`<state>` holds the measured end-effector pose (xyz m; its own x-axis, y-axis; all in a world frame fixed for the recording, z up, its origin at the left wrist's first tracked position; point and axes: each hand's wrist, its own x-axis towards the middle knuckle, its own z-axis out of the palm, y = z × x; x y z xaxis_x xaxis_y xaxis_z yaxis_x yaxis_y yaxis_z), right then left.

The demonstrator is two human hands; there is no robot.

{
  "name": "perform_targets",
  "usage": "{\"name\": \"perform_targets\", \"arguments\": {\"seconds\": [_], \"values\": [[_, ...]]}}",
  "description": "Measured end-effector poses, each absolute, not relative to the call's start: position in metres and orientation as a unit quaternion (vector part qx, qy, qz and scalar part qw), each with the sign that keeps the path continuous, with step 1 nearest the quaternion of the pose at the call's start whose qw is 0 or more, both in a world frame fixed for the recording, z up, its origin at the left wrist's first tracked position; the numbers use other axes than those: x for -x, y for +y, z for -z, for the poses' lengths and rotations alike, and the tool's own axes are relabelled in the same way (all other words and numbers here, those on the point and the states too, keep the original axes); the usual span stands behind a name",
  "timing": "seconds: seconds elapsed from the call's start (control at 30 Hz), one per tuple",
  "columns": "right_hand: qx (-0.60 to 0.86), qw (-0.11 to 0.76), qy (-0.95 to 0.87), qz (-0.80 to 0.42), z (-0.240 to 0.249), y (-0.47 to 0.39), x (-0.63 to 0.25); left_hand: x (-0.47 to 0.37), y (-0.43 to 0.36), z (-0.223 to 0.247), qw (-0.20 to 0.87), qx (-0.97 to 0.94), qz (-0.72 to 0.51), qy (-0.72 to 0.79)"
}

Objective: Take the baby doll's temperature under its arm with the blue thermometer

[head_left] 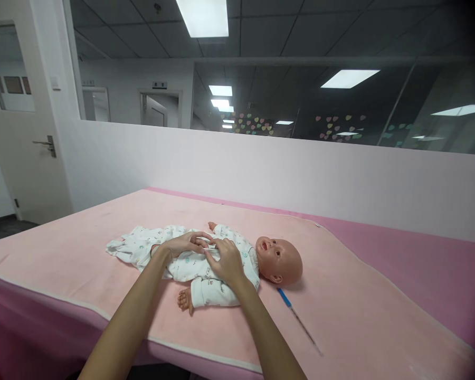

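Note:
A baby doll lies on its back, head to the right and one arm reaching toward the near edge. It wears white baby clothes with a small coloured print. At the doll's belly, my left hand bends its fingers onto the front of the clothes. My right hand meets it there from the chest side, thumb and fingers closed on a fold of the fabric. Both sets of fingertips nearly touch, and the fingers partly hide what is pinched between them.
Near the doll's head lies a thin stick with a blue end, resembling a thermometer. Everything rests on a padded table with a pink cover. Behind it stand a white wall with a window above and a door at left.

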<state>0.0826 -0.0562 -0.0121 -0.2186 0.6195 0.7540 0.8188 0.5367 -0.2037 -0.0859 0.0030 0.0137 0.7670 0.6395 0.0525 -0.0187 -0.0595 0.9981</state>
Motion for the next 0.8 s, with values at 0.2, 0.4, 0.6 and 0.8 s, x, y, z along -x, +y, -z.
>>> {"name": "perform_targets", "arguments": {"seconds": [0.2, 0.4, 0.6, 0.8], "values": [[0.463, 0.406, -0.778, 0.124, 0.0119, -0.0557, -0.0829, 0.0819, 0.0047, -0.0111, 0.599, -0.699, -0.276, 0.278], [0.470, 0.400, -0.778, 0.114, 0.0102, -0.0573, -0.0822, 0.0801, 0.0079, -0.0061, 0.596, -0.698, -0.291, 0.270], [0.471, 0.388, -0.784, 0.114, 0.0102, -0.0572, -0.0819, 0.0796, 0.0097, -0.0045, 0.603, -0.681, -0.304, 0.283], [0.475, 0.386, -0.780, 0.129, 0.0121, -0.0550, -0.0817, 0.0784, 0.0085, -0.0065, 0.602, -0.679, -0.306, 0.289]]}}
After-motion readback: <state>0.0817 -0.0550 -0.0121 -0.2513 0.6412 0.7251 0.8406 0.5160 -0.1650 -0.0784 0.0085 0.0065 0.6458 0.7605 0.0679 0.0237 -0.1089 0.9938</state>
